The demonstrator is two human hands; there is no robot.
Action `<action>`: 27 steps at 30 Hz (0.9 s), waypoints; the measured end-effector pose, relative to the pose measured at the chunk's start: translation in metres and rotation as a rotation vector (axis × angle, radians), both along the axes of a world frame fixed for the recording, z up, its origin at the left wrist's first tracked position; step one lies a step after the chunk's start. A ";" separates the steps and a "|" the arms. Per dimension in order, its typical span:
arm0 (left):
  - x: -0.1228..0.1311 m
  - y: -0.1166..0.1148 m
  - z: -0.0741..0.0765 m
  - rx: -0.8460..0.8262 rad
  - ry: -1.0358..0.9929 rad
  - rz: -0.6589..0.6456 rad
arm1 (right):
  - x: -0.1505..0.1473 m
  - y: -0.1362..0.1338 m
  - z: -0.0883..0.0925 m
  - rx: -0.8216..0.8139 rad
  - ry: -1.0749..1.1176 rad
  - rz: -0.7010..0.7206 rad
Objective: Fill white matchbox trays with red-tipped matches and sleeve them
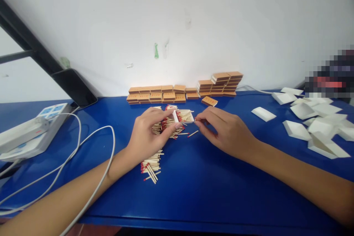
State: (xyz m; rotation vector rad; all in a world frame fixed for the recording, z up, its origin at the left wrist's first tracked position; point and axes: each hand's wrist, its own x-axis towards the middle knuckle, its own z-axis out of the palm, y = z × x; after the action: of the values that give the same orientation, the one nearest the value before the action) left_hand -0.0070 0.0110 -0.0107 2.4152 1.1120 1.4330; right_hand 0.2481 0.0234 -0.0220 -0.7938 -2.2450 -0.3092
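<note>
My left hand [151, 129] grips a small white matchbox tray [176, 116] between thumb and fingers, over the middle of the blue table. Matches [184, 115] lie in the tray, most with their red heads toward the left. At the tray's right end, my right hand [221, 127] is closed in a pinch. A small red tip shows at its fingertips and looks like a match head [195, 118]; the rest is hidden. Under and beside my left hand spreads a pile of loose matches [151, 162], partly covered by it. A single match [193, 134] lies below the tray.
Orange matchboxes [162, 96] stand stacked along the wall, with one loose matchbox [209, 101] in front. Several white trays [322, 129] are heaped at the right. A power strip [41, 132], a white cable [112, 143] and a black stand [74, 86] occupy the left.
</note>
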 end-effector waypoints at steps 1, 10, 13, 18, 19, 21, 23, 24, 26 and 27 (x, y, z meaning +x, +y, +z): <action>0.000 0.000 0.000 -0.008 0.003 -0.001 | 0.000 0.000 0.001 0.001 0.012 -0.008; 0.000 0.000 0.001 0.003 0.021 0.012 | 0.002 -0.002 0.006 0.062 0.064 -0.023; -0.001 0.001 0.001 0.010 0.028 0.016 | 0.001 -0.002 0.006 0.064 0.083 -0.017; -0.001 0.001 -0.001 0.016 0.040 0.011 | 0.000 -0.002 0.006 0.090 0.070 -0.019; -0.001 0.001 -0.001 0.019 0.038 0.007 | 0.000 -0.002 0.006 0.092 0.072 -0.019; -0.001 0.001 -0.002 0.025 0.035 0.002 | -0.001 -0.003 0.007 0.090 0.084 -0.017; 0.000 0.001 -0.002 0.027 0.041 0.001 | -0.001 -0.003 0.008 0.084 0.106 -0.020; 0.000 0.001 -0.001 0.027 0.044 0.001 | -0.001 -0.004 0.008 0.079 0.115 -0.022; 0.000 0.001 -0.001 0.027 0.046 0.005 | 0.000 -0.005 0.008 0.072 0.129 -0.027; -0.001 0.001 0.000 0.026 0.045 0.005 | 0.001 -0.005 0.007 0.066 0.131 -0.028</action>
State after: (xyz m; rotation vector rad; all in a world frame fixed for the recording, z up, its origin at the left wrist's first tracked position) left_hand -0.0076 0.0122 -0.0110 2.4763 1.1165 1.4099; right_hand 0.2486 0.0182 -0.0151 -0.7877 -2.0921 -0.3332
